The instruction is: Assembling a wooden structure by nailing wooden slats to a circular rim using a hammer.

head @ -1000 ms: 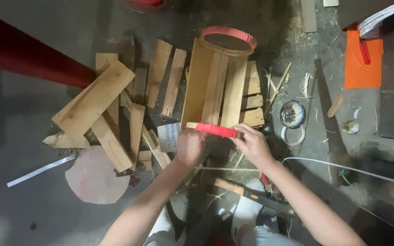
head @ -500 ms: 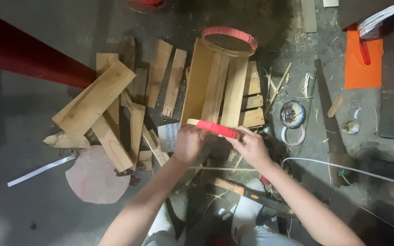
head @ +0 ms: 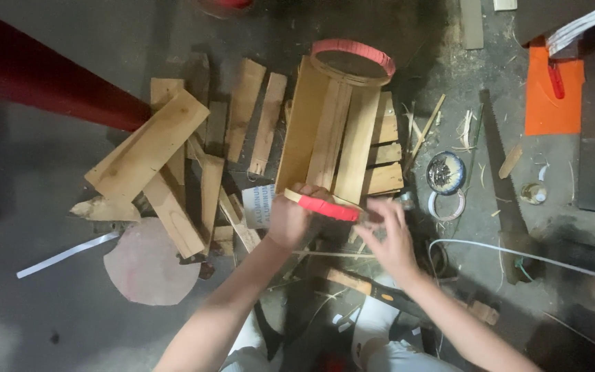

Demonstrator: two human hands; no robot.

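1. Where loose wooden slats (head: 147, 146) pile at left, a round pink board (head: 147, 260) lies below them.
2. My left hand (head: 288, 220) clenches the barrel's (head: 330, 134) red hoop (head: 328, 207).
3. My right hand (head: 392, 238), fingers spread loose, touches the hoop's end.
4. A small bowl (head: 445, 172) holds nails.

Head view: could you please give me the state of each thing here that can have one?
Wooden barrel: lying on its side, unfinished, staves showing.
Far red hoop: fitted round the barrel's far end.
Near red hoop: at the near end, held by the left hand.
Right hand: open, beside the hoop.
Loose planks: piled flat.
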